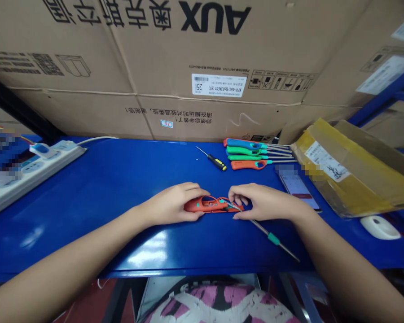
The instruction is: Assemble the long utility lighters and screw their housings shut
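An orange gas lighter (215,206) lies on the blue table in front of me with its casing opened, showing small inner parts. My left hand (180,202) is closed round its left end, thumb and fingers on either side. My right hand (252,199) is at the lighter's right end, its fingers curled and thumb bent in around the casing edge and wire. A thin metal rod (261,228) with a green collar (273,238) slants from the casing under my right hand toward the table's front. What the right fingertips pinch is partly hidden.
Several assembled lighters (247,152) and a black-and-yellow screwdriver (217,162) lie behind. To the right are a phone (298,186), a taped carton (350,161) and a white mouse (380,227). A power strip (33,172) is at left; a large cardboard box (175,58) stands at the back.
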Available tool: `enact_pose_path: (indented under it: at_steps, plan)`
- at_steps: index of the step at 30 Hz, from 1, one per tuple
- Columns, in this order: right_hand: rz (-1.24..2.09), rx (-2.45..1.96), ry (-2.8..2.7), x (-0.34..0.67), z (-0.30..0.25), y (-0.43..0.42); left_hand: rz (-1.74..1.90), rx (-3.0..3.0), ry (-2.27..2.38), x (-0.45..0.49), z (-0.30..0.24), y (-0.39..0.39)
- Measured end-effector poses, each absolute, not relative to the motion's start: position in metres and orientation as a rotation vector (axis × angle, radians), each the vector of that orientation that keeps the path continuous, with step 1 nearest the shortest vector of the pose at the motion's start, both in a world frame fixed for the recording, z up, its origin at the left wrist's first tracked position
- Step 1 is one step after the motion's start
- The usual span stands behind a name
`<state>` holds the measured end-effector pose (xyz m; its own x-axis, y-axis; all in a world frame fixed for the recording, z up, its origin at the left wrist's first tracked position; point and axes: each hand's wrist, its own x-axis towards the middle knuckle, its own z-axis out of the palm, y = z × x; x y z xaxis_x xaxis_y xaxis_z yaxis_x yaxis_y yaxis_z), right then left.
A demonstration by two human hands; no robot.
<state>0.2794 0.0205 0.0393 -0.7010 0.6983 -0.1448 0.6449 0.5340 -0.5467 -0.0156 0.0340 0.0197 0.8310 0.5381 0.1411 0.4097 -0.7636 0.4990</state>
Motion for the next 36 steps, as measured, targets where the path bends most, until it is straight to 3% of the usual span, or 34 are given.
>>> enact_pose_path:
  at_steps: [18,25,36]
  plan:
    - [0.851,-1.163,-2.615,0.271,0.038,0.016,0.824,2.518,0.953,-0.017,0.003,0.046]
    - [0.921,-1.147,-2.737,0.283,0.04,0.02,0.381,2.864,0.596,-0.019,0.028,0.03]
    - [0.841,-1.144,-2.587,0.287,0.048,0.024,0.365,2.753,0.587,-0.02,0.017,0.03]
